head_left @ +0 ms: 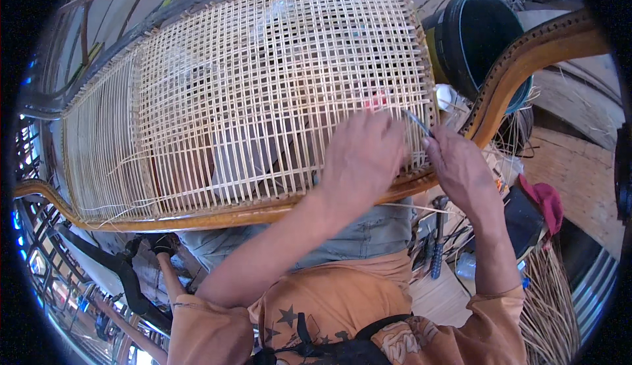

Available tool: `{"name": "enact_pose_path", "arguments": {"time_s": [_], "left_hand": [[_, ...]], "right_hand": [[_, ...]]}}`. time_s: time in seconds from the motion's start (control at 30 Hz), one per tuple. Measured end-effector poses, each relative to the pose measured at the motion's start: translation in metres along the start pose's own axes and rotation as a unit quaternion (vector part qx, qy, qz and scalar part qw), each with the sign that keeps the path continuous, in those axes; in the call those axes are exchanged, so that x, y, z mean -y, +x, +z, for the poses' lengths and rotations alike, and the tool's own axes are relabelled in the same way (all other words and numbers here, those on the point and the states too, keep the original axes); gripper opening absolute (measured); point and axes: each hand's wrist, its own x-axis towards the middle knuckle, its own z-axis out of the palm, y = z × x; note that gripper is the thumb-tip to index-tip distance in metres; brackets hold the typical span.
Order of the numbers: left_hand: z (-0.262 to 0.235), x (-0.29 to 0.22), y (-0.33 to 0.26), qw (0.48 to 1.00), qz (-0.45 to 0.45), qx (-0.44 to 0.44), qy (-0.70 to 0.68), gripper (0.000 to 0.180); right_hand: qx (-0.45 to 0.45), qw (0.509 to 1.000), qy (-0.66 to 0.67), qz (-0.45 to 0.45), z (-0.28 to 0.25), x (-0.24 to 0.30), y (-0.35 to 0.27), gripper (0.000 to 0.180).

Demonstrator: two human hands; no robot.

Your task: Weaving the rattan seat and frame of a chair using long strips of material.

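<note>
A curved wooden frame (257, 218) lies across my lap, strung with a pale woven cane mesh (263, 82). Over the near right part of the mesh, my left hand (365, 157) has its fingers bent down and closed, slightly blurred; what they hold is hidden. My right hand (464, 167) grips a thin metal pick (416, 121) at the mesh's right edge. The pick's tip points left, toward my left fingers. Near my left hand, the weave has mostly lengthwise strands, with fewer cross strands than farther up.
Beyond the frame's right side a dark bucket (484, 42) lies tipped. A hammer (439, 236), a plastic bottle (466, 266), a dark red cloth (543, 203) and a bundle of loose cane strands (550, 299) lie at right. Another person's leg (172, 279) shows at lower left.
</note>
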Motion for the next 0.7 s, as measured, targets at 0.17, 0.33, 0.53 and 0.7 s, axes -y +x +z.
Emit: {"name": "enact_pose_path", "arguments": {"time_s": [0.17,0.33,0.53,0.7], "left_hand": [[-0.001,-0.012,-0.028,0.995,0.001,0.079,-0.053,0.043],[0.004,-0.008,-0.029,0.994,-0.007,0.085,-0.065,0.043],[0.003,-0.010,-0.029,0.995,0.010,0.102,-0.015,0.046],[0.006,-0.008,-0.029,0.994,0.007,0.101,-0.037,0.047]], "right_hand": [[0.052,0.999,0.001,0.017,-0.013,0.017,0.005,0.020],[0.052,0.998,-0.039,-0.015,-0.020,0.013,0.016,0.023],[0.044,0.999,0.021,0.017,-0.023,0.015,0.013,0.025],[0.052,0.996,0.045,0.053,-0.035,0.024,0.000,0.030]]}}
